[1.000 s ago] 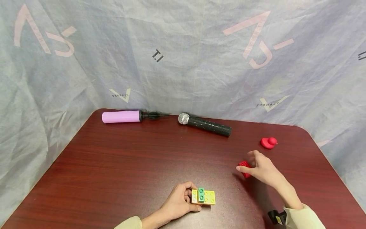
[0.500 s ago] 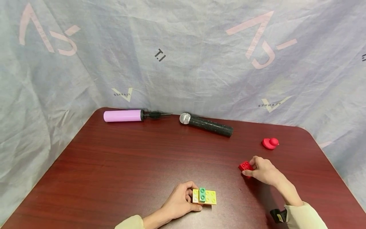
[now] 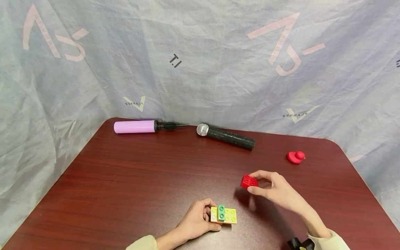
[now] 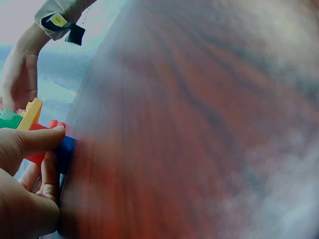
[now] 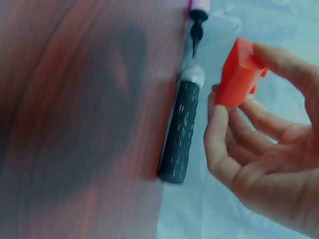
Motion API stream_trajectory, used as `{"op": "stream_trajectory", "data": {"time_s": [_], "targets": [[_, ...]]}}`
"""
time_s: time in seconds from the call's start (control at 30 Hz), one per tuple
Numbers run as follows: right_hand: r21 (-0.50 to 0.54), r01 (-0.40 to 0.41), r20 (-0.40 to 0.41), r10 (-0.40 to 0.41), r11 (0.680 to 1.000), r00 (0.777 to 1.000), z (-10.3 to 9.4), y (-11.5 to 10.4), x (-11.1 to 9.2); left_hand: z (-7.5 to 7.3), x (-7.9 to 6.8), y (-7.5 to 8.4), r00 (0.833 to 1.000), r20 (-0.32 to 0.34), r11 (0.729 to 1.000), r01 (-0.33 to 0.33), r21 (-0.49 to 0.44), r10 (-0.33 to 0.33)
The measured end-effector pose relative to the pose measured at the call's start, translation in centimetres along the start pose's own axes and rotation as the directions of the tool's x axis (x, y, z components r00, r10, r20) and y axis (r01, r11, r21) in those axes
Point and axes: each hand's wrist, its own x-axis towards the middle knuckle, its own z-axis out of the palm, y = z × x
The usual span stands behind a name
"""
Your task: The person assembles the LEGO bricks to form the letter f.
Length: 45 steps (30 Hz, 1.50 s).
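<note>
My left hand (image 3: 195, 219) grips a stack of toy building bricks (image 3: 230, 216) near the front middle of the table. From above, a small green brick (image 3: 221, 213) sits across a yellow one. The left wrist view also shows a red brick and a blue brick (image 4: 66, 154) lower in this stack, partly behind the thumb and fingers. Between thumb and fingertips, my right hand (image 3: 278, 191) pinches a separate red brick (image 3: 249, 181), its studs upward, off the table with a shadow below. In the right wrist view this red brick (image 5: 239, 77) shows a smooth side.
A red rubber duck (image 3: 295, 157) sits at the right rear of the dark wooden table (image 3: 140, 173). Along the back edge lie a black microphone (image 3: 229, 136) and a purple hand pump (image 3: 135, 126). Behind them hangs a grey printed cloth (image 3: 200, 62).
My right hand closed on the red brick, lifted it and carried it left, toward the stack. The left hand keeps its hold on the stack in place.
</note>
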Motion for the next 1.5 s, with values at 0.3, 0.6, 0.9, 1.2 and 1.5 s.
{"op": "stream_trajectory", "data": {"time_s": [0.3,0.6,0.9,1.2,1.5], "targets": [[0.173,0.099,0.178,-0.13,0.98,0.975,2.4,-1.9,-0.7,0.1,0.0,-0.2,1.0,-0.005,1.0,0.013,-0.008,-0.013],[0.317,0.118,0.294,-0.215,0.941,0.931,3.9,-2.3,-0.7,0.1,0.0,-0.1,1.0,-0.008,1.0,0.018,-0.012,-0.018],[0.32,0.124,0.308,-0.227,0.939,0.924,4.2,-2.8,-0.7,0.2,0.0,-0.1,1.0,-0.014,1.0,0.018,-0.008,-0.018],[0.323,0.131,0.315,-0.237,0.937,0.919,4.2,-3.0,-0.6,0.1,0.0,0.0,1.0,-0.014,1.0,0.018,-0.002,-0.018],[0.288,0.158,0.303,-0.247,0.945,0.92,4.2,-3.1,-0.5,0.1,0.1,0.1,1.0,-0.011,1.0,0.022,-0.004,-0.022]]}}
